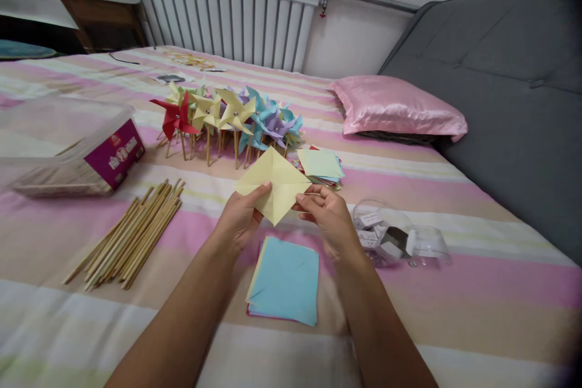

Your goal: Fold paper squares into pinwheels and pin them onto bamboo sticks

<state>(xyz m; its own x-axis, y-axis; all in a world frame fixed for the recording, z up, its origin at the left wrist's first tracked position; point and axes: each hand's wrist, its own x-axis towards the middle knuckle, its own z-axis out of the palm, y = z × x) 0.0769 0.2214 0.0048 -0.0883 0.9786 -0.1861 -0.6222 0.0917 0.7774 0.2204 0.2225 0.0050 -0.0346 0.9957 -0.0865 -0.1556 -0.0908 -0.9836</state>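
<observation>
A pale yellow square of paper [282, 173], creased along its diagonals, is held up corner-on between my two hands. My left hand [243, 212] pinches its left side, thumb on the face. At the right corner, my right hand [325, 212] grips the paper between thumb and fingers. Below the hands lies a stack of paper squares [286, 279] with a light blue sheet on top. Another stack of coloured squares [321, 165], pale yellow uppermost, sits just beyond my right hand.
Several finished paper pinwheels [236, 114] stand behind the paper. To the left are loose wooden sticks [131, 236] and a clear plastic box [91, 151]. A clear container with small boxes [391, 242] lies right. A pink pillow [400, 106] rests by the grey headboard [500, 66].
</observation>
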